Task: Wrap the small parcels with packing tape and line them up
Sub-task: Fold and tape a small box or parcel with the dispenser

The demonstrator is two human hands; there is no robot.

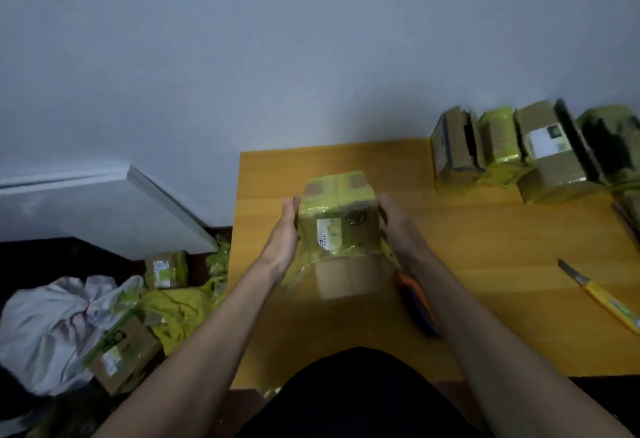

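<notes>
A small cardboard parcel [337,217], wrapped in yellow-green tape with a white label on its near face, is held above the wooden table [485,247]. My left hand [285,235] presses flat against its left side with straight fingers. My right hand [393,219] presses its right side; its fingers are partly hidden behind the parcel. Under the parcel lies a plain brown box [349,280] with loose tape around it. A row of wrapped parcels [519,150] stands at the table's far right against the wall.
A yellow-handled utility knife [602,299] lies at the right. An orange and blue tool [415,302] lies beside my right forearm. On the floor at the left are more parcels [166,269], yellow tape scraps [180,313] and a white plastic bag [52,326].
</notes>
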